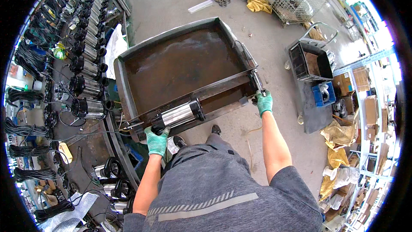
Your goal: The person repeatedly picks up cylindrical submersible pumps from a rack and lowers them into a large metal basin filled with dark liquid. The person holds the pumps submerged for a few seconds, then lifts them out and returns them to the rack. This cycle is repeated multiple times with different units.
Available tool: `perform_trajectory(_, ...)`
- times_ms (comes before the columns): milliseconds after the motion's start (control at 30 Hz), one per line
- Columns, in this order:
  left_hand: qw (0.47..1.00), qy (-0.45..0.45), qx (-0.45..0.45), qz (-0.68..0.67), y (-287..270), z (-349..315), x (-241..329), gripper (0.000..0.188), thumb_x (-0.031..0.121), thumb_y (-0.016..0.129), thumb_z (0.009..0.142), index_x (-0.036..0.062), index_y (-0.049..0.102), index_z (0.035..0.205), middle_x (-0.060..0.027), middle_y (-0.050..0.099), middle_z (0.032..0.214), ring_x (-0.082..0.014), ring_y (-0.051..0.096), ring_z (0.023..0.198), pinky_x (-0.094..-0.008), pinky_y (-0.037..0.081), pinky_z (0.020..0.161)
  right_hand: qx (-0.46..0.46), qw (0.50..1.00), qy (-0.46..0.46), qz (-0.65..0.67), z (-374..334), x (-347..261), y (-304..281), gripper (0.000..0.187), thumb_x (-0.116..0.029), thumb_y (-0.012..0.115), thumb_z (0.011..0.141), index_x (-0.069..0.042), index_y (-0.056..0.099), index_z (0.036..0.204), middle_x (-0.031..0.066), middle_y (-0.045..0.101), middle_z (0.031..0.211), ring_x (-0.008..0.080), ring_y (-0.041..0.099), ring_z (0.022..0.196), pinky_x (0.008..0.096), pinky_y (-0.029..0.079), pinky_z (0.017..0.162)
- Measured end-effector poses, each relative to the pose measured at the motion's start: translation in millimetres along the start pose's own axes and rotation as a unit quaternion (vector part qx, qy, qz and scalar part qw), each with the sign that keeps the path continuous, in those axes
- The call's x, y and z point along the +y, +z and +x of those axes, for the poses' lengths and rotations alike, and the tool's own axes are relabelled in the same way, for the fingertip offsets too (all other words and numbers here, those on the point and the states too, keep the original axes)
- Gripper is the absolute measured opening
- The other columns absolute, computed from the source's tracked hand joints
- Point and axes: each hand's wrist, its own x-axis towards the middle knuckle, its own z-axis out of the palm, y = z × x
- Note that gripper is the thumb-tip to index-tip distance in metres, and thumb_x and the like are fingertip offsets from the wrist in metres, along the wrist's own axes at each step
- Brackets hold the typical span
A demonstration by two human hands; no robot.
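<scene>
- the left hand (157, 141), in a green glove, is closed over the black left end of a silver cylinder (177, 115), its thumb lying along the near side.
- the silver cylinder lies on its side, slightly slanted, along the near edge of a wide metal tank (121, 78) – closer to the near left corner than to the near right one. its other end is a black cap, clear of both hands.
- the right hand (264, 102), also green-gloved, is at the near right corner of the tank, fingers curled by the lower end of a silver fitting (257, 80); whether it is closed tight on that i cannot tell.
- a dark crossbar (201, 89) spans the tank just beyond the silver cylinder; past it, brown liquid (180, 66) fills the broad part, with pale glints on top.
- along the left stands a long counter (88, 139), with a row of similar cylinders (91, 107) near its right edge and black cable coils (26, 96) near its left edge.
- to the right, well apart from the tank, a flat cart (315, 120) carries a black crate (315, 77) and a smaller blue bin (318, 99) – the bin near the cart's right edge.
</scene>
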Motion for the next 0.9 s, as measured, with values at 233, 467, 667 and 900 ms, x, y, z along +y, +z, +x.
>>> perform_trajectory(233, 0.999, -0.006, -0.010, 0.039, -5, 3, 9, 0.074, 0.035, 0.094, 0.075, -0.0030, 0.051, 0.121, -0.0169, 0.072, 0.103, -0.0294, 0.068, 0.093, -0.0391, 0.054, 0.089, 0.038, 0.991, -0.125, -0.002, 7, 22, 14, 0.019, -0.015, 0.066, 0.099, -0.006, 0.067, 0.116, 0.0035, 0.065, 0.077, 0.0136, 0.064, 0.058, 0.0309, 0.055, 0.051)
perform_trajectory(467, 0.996, -0.001, -0.020, 0.086, -13, 6, 15, 0.077, 0.041, 0.094, 0.072, -0.0038, 0.054, 0.119, -0.0198, 0.074, 0.102, -0.0341, 0.071, 0.093, -0.0412, 0.056, 0.087, -0.101, 0.989, -0.093, 0.048, -44, -48, 26, 0.019, -0.018, 0.061, 0.103, -0.006, 0.073, 0.113, -0.0024, 0.060, 0.072, 0.0077, 0.053, 0.058, 0.0275, 0.043, 0.049)
perform_trajectory(667, 0.994, -0.037, -0.027, 0.101, -15, 9, 6, 0.082, 0.045, 0.094, 0.070, -0.0048, 0.054, 0.121, -0.0223, 0.073, 0.109, -0.0353, 0.071, 0.099, -0.0419, 0.055, 0.089, -0.339, 0.937, -0.039, -0.070, -105, -59, 65, 0.017, -0.013, 0.063, 0.102, -0.008, 0.069, 0.117, -0.0025, 0.063, 0.083, 0.0077, 0.054, 0.065, 0.0251, 0.047, 0.058)
perform_trajectory(900, 0.995, -0.032, -0.037, 0.092, -9, 14, 3, 0.070, 0.038, 0.094, 0.073, -0.0029, 0.057, 0.117, -0.0189, 0.074, 0.105, -0.0301, 0.072, 0.094, -0.0405, 0.057, 0.087, -0.416, 0.889, -0.098, -0.163, -112, -33, 107, 0.015, -0.009, 0.062, 0.102, -0.007, 0.069, 0.115, -0.0043, 0.062, 0.083, 0.0070, 0.048, 0.070, 0.0258, 0.046, 0.063)
